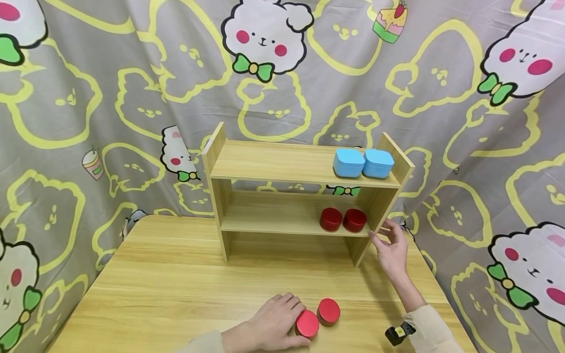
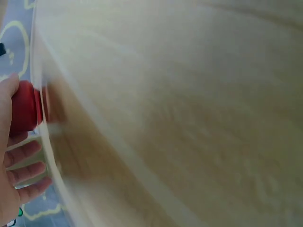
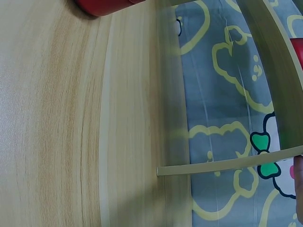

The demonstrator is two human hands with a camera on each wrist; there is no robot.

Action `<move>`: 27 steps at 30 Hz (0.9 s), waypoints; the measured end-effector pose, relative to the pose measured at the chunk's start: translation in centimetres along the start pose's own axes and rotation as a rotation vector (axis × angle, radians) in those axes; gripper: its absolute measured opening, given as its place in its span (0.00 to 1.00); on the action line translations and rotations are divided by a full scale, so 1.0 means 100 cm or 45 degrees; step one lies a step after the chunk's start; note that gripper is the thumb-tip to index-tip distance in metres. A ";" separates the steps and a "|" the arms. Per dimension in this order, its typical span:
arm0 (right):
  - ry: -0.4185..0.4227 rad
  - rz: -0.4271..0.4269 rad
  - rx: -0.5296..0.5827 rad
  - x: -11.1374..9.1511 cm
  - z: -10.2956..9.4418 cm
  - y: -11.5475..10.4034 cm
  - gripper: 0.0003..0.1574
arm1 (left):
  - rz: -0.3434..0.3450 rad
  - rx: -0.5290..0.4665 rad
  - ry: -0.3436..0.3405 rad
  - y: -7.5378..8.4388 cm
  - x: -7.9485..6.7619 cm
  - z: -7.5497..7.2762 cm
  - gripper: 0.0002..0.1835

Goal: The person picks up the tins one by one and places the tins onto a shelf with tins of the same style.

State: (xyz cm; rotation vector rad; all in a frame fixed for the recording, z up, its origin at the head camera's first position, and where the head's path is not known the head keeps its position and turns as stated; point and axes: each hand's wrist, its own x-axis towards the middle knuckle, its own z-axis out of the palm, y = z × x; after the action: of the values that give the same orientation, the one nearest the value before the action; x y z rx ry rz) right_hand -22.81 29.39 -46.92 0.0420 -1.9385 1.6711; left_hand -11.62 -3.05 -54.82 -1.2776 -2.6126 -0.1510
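Observation:
On the table, my left hand (image 1: 275,323) holds a round red tin (image 1: 307,324), thumb on its near side and fingers on its far side. In the left wrist view this tin (image 2: 23,106) sits between thumb and index finger, the other fingers spread. A second red tin (image 1: 328,312) stands just right of it. My right hand (image 1: 393,250) grips the right side panel of a two-tier wooden shelf (image 1: 273,228), thumb at its front edge and fingers on the outer side. In the right wrist view only a sliver of fingers (image 3: 298,184) shows beside the panel.
Two light blue boxes (image 1: 348,163) stand side by side at the right of the upper tier. Below them, two darker red tins (image 1: 331,219) occupy the right of the lower tier. A patterned curtain (image 1: 282,108) hangs behind the wooden table (image 1: 176,274).

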 end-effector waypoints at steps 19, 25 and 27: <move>0.007 0.007 -0.003 -0.001 -0.001 -0.001 0.27 | -0.211 -0.095 0.149 -0.017 0.003 -0.018 0.31; 0.001 -0.003 0.008 -0.001 -0.001 0.000 0.27 | -0.295 -0.162 0.174 -0.020 0.010 -0.023 0.32; -0.002 -0.004 0.006 -0.001 -0.001 0.000 0.27 | -0.316 -0.173 0.197 -0.021 0.012 -0.025 0.32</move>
State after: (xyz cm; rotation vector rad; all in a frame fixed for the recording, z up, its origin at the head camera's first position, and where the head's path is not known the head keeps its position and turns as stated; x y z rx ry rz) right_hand -22.70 29.42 -46.97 0.0478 -1.9348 1.6741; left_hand -13.56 -3.89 -52.10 -0.9330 -2.6531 -0.4578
